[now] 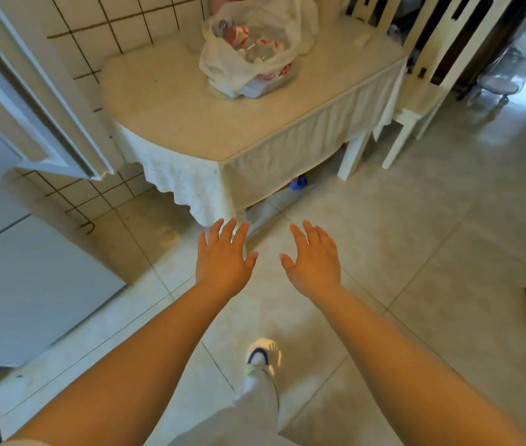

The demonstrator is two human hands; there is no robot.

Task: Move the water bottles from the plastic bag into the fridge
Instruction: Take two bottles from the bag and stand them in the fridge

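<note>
White and thin, a crinkled plastic shopping bag [248,56] with red printing sits on the far part of a cream table [190,117] draped in a white frilled cloth, close to a tiled wall. Through the translucent plastic, clear water bottles [255,48] with red and white labels can be made out, lying jumbled together; how many there are cannot be told. The bag's mouth is loosely gathered at the top, handles slumped. In the foreground, a person's two bare arms stretch forward over a pale tiled floor. The left hand [224,257] is wide, fingers spread and straight, palm down, holding nothing. The right hand [313,257] is likewise wide, fingers relaxed and slightly fanned, also holding nothing. Both hands are well apart from the bag, short of the table's near edge. A white appliance, probably the fridge [29,284], stands at the left, its door closed as far as can be seen. A white wooden chair [416,101] stands at the table's right end. The step in hand appears to be the approach to the bag, with no bottle moved in view. To do it well, the person should step close, part the bag's mouth with one hand, and grip a bottle firmly around its body with the other, since thin plastic tends to cling and drag.
</note>
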